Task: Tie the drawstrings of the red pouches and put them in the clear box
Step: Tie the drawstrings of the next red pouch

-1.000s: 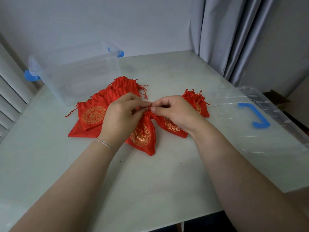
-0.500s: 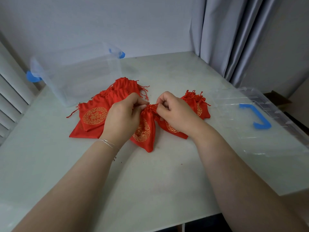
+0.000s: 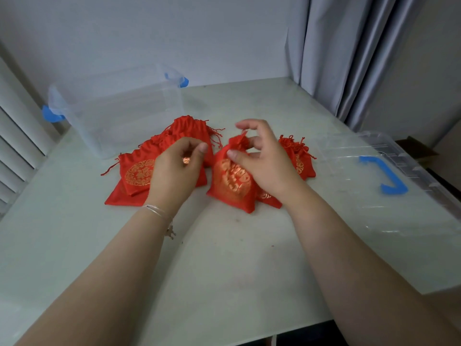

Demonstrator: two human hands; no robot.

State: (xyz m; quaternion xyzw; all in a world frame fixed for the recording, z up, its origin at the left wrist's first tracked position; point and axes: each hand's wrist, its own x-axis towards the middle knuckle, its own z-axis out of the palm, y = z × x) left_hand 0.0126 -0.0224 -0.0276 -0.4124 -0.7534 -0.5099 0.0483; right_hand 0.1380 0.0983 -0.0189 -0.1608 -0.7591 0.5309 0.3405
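My left hand (image 3: 174,171) hovers over the untied pile of pouches (image 3: 139,176), fingers loosely curled, gripping nothing I can see. Just right of it, my right hand (image 3: 259,158) pinches the gathered neck of the pouch (image 3: 233,182) standing on the table (image 3: 224,258). I judge I should snug that knot before lifting. The pouch's long axis runs near to far, neck pointing away towards the clear box (image 3: 119,113).
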